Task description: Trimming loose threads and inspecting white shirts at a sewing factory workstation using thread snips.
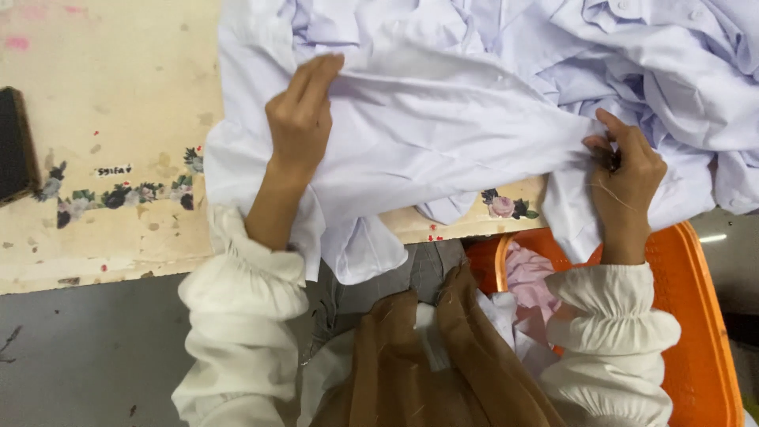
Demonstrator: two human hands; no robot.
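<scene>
A pile of pale lilac-white garments (474,95) covers the cream table (118,158). My left hand (300,115) pinches a fold of the top garment near its left side, fingers closed on the cloth. At the table's front edge, my right hand (628,174) grips the same garment's right end, with a small dark tool barely showing between the fingers. The cloth is stretched taut between both hands. Cream gathered sleeves cover both forearms.
An orange plastic basket (696,316) holding pink cloth (530,277) stands by my right knee. The table has a floral border strip (118,194) and a dark object (16,146) at its left edge. Grey floor (79,356) lies below.
</scene>
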